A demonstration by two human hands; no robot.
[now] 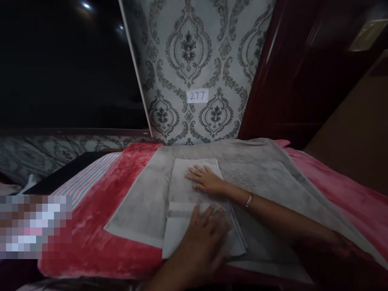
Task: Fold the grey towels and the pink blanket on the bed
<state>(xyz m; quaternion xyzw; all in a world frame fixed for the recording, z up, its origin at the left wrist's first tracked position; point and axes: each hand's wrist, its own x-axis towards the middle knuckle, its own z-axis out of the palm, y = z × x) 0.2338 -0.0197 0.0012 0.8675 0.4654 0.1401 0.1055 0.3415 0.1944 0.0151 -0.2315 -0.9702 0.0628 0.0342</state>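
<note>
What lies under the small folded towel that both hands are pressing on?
The folded towel rests on a larger grey towel spread over a red blanket. The left hand and right hand lie flat on top. Whatever lies beneath the blanket is covered.

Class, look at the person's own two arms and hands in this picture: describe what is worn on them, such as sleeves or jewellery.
Both forearms are bare, with no sleeves in view. The right hand has a thin silver-coloured bracelet at its wrist. The left hand shows no glove or ring that can be made out in the dim light; its wrist is too dark to check for jewellery.
</note>
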